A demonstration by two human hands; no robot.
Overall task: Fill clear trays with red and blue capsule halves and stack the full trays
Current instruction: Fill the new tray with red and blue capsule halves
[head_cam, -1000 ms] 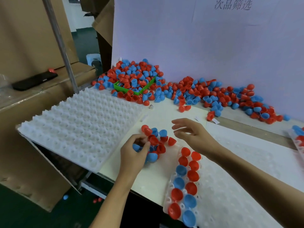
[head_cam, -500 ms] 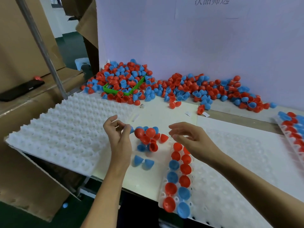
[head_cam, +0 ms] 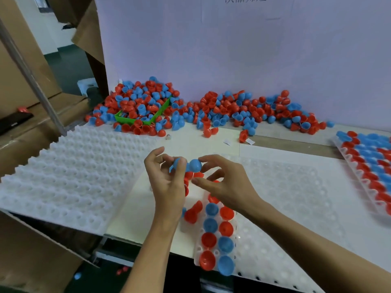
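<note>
Above the counter (head_cam: 211,142), both hands meet over a small heap of loose halves (head_cam: 191,212). Left hand (head_cam: 167,182) has its fingers (head_cam: 179,166) curled round a blue half (head_cam: 176,162), thumb and forefinger pinching it. Right hand (head_cam: 228,185) pinches a second blue half (head_cam: 195,165) between forefinger above and thumb below; the two halves touch. Just below the hands, the clear tray (head_cam: 285,208) holds two columns of red and blue halves at its left edge.

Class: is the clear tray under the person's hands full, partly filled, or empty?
Partly filled: the clear tray holds two columns of capsule halves at its left edge; remaining pockets are empty.
</note>
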